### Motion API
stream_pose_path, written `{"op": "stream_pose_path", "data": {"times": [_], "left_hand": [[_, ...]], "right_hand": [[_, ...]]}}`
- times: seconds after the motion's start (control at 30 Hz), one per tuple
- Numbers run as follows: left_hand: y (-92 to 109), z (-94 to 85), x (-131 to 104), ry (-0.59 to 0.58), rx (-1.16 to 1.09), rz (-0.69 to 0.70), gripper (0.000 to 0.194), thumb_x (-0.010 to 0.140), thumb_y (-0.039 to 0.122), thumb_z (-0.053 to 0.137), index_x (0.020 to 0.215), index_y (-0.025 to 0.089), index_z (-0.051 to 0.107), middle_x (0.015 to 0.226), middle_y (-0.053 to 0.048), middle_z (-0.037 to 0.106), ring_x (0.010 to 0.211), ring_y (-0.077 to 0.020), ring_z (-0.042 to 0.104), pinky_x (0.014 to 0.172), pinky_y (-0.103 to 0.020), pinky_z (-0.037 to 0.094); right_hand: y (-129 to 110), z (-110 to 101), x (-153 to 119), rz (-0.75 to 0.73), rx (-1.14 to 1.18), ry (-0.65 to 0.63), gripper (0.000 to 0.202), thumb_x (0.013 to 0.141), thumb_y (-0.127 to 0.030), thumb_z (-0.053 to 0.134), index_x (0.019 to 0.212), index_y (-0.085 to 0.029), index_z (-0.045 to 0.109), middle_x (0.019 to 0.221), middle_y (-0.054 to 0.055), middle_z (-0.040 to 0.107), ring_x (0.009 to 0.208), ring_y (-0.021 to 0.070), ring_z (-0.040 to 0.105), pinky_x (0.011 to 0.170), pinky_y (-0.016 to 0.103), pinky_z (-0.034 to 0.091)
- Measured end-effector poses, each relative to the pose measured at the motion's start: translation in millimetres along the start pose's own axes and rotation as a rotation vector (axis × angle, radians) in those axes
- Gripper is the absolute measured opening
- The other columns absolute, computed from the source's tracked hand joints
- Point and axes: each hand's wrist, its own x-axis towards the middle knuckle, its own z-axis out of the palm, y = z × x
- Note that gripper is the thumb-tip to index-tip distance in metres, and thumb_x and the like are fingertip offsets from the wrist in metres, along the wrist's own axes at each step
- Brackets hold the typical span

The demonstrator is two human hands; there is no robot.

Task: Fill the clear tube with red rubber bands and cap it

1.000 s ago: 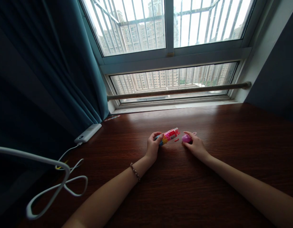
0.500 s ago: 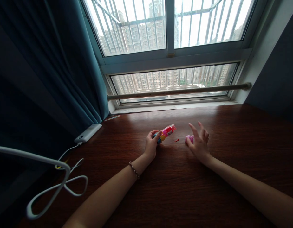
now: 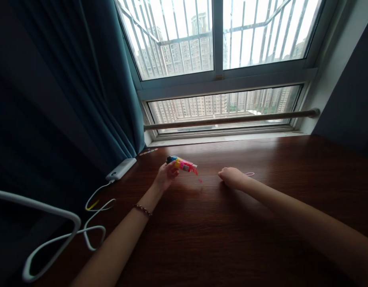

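My left hand (image 3: 166, 176) is wrapped round a small tube-shaped package (image 3: 184, 164), see-through with blue, yellow and pink-red parts. It is held above the table, its open-looking end tipped down to the right. Small red bits (image 3: 199, 180) hang or fall below that end; blur hides which. Further right, my right hand (image 3: 231, 177) is closed low over the table, fingers curled away from view, so what they hold, if anything, is hidden. Just behind its wrist a thin pink loop (image 3: 249, 174) shows on the tabletop.
The brown wooden table (image 3: 184, 239) reaches to the window sill. At the left lie a white power strip (image 3: 121, 169), looped white cables (image 3: 96, 229) and a yellow piece (image 3: 92, 205). A blue curtain (image 3: 118, 99) hangs beside it. A metal rail (image 3: 231, 120) crosses the window.
My left hand has moved left and tipped the package's end downward, with red bits now below it. My right hand, spread over a pink object before, has moved left and closed.
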Motion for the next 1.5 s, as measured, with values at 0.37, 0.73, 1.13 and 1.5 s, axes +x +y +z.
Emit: {"op": "stream_pose_path", "data": {"times": [0.37, 0.73, 1.13, 1.5], "left_hand": [[10.2, -40.9, -6.2, 0.231, -0.236, 0.053, 0.013, 0.075, 0.025, 0.060, 0.082, 0.014, 0.060, 0.073, -0.003, 0.066, 0.063, -0.0143, 0.063, 0.055, -0.025, 0.052], [-21.1, -39.7, 27.3, 0.123, -0.213, 0.142, 0.018, 0.076, 0.030, 0.061, 0.090, 0.018, 0.060, 0.084, -0.003, 0.066, 0.072, -0.0143, 0.063, 0.066, -0.028, 0.052], [-19.3, -38.9, 22.7, 0.242, -0.324, 0.153, 0.022, 0.081, 0.036, 0.054, 0.083, 0.015, 0.061, 0.075, -0.001, 0.067, 0.068, -0.0136, 0.064, 0.062, -0.025, 0.052], [-18.8, -36.6, 20.8, 0.220, -0.260, 0.170, 0.024, 0.077, 0.037, 0.059, 0.086, 0.015, 0.061, 0.081, -0.004, 0.067, 0.072, -0.0157, 0.064, 0.067, -0.029, 0.052]], "right_hand": [[-81.6, 23.5, 80.0, -0.062, 0.548, 0.362, 0.015, 0.073, -0.009, 0.053, 0.079, -0.014, 0.064, 0.074, 0.003, 0.066, 0.067, 0.0121, 0.060, 0.058, 0.018, 0.042], [-85.7, 57.5, 74.5, -0.164, 0.748, 0.601, 0.035, 0.075, -0.006, 0.050, 0.104, -0.020, 0.062, 0.094, 0.004, 0.063, 0.083, 0.0157, 0.055, 0.076, 0.027, 0.043], [-127.8, 29.5, 43.0, -0.551, 0.876, 0.415, 0.022, 0.083, -0.015, 0.047, 0.096, -0.016, 0.065, 0.085, 0.005, 0.062, 0.078, 0.0134, 0.057, 0.075, 0.023, 0.044], [-117.9, 41.0, 51.2, -0.674, 0.567, 0.208, 0.031, 0.086, -0.026, 0.049, 0.115, -0.014, 0.055, 0.120, 0.011, 0.054, 0.113, 0.0193, 0.046, 0.096, 0.029, 0.036]]}}
